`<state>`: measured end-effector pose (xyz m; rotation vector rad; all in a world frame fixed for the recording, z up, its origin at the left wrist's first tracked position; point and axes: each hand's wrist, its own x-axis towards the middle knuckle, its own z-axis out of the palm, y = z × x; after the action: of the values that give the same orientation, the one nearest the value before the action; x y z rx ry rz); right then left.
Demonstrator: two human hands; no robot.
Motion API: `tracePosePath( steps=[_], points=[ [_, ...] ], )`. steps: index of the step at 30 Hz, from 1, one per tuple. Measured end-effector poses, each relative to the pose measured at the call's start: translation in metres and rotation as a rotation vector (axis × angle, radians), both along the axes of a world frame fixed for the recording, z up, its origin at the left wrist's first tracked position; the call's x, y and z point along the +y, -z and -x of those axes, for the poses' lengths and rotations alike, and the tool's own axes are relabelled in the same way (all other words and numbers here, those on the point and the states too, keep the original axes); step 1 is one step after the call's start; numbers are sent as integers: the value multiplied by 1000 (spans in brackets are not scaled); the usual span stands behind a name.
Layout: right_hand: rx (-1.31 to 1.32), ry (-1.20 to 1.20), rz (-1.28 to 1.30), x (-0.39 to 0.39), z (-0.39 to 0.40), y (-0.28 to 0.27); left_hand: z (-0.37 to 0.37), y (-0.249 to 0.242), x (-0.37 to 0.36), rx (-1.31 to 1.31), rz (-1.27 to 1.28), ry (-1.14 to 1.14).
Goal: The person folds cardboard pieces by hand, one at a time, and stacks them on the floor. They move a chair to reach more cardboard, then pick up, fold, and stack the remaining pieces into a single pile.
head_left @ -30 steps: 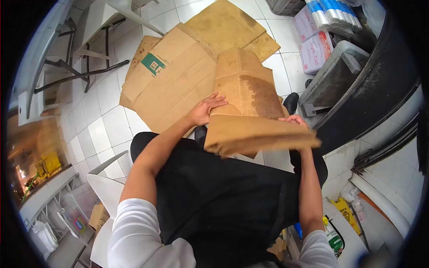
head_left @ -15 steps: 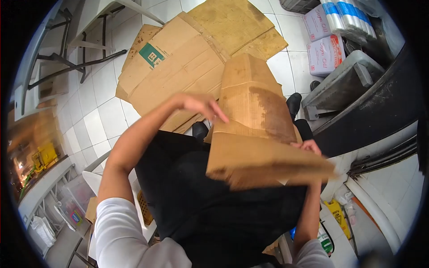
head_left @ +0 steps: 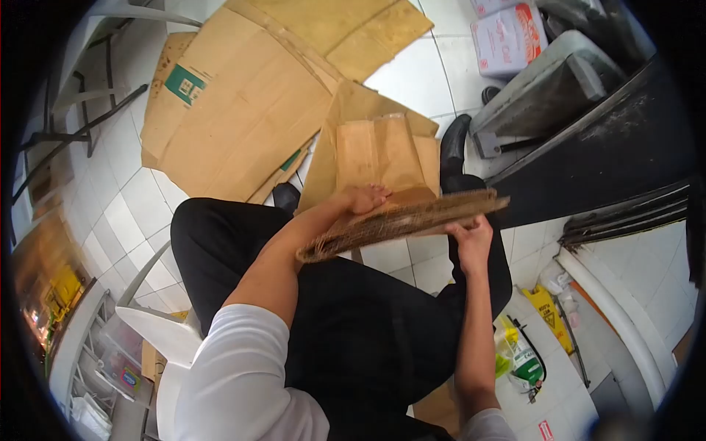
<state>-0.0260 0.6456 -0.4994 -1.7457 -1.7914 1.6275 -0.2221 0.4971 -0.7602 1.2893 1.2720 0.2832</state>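
A folded stack of brown cardboard [head_left: 401, 220] stands edge-up above my lap, its layered edge facing me. My right hand [head_left: 472, 239] grips its right end, thumb on the near side. My left hand [head_left: 365, 198] lies against the far side of the stack, fingers extended and pointing right. Just beyond is another piece of cardboard [head_left: 375, 151], with creased panels, in front of my knees. What my left palm touches is partly hidden by the stack.
Flattened cardboard [head_left: 243, 110] with a green label covers the floor at the upper left. Boxes [head_left: 507, 40] and a grey panel [head_left: 544, 88] stand at the upper right. A folding-leg table [head_left: 81, 95] is at left, a yellow floor sign [head_left: 548, 316] at lower right.
The folded cardboard has tipped upright, showing its edge. My left hand has come down against it from above. My right hand has moved slightly left. The view has shifted, and my legs are spread wider.
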Motion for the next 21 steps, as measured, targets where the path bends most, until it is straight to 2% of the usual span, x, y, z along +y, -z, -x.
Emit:
tracePosePath(
  steps=[1, 3, 5, 6, 8, 9, 11, 12, 13, 14, 15, 17, 18, 19, 21],
  points=[
    [-14, 10, 21, 4, -1, 13, -7, 15, -13, -14, 21, 10],
    [54, -2, -80, 18, 6, 45, 2, 27, -31, -383, 230, -468],
    [-123, -106, -186, 27, 26, 66, 16, 27, -49, -730, 439, -951],
    [-122, -96, -175, 30, 30, 79, 24, 25, -57, -893, 539, -1202],
    [-497, -133, -166, 33, 43, 97, 50, 14, -64, -1198, 705, -1711],
    [-484, -121, -163, 33, 31, 111, 58, 0, -68, -1182, 698, -1704],
    [-466, -135, -92, 23, -3, 139, 62, -38, -85, -1287, 326, -1629],
    [-460, -121, -88, 16, -3, 141, 56, -53, -80, -1405, 280, -1556],
    [-576, -119, -101, 4, -3, 143, 42, -65, -70, -1393, 289, -1552],
    [-697, -117, -109, -8, -7, 142, 20, -75, -59, -1027, 303, -1625],
    [-692, -107, -106, -13, -12, 147, 8, -83, -47, -663, 292, -1659],
    [-721, -68, -70, -18, -25, 158, -3, -100, -40, -199, 250, -1487],
    [-718, -63, -64, -19, -30, 163, -20, -99, -45, 45, 146, -1477],
    [-741, -75, -62, -19, -33, 169, -40, -96, -50, 168, -30, -1500],
    [-755, -88, -44, -25, -37, 182, -48, -94, -48, 490, 76, -1396]
  ],
)
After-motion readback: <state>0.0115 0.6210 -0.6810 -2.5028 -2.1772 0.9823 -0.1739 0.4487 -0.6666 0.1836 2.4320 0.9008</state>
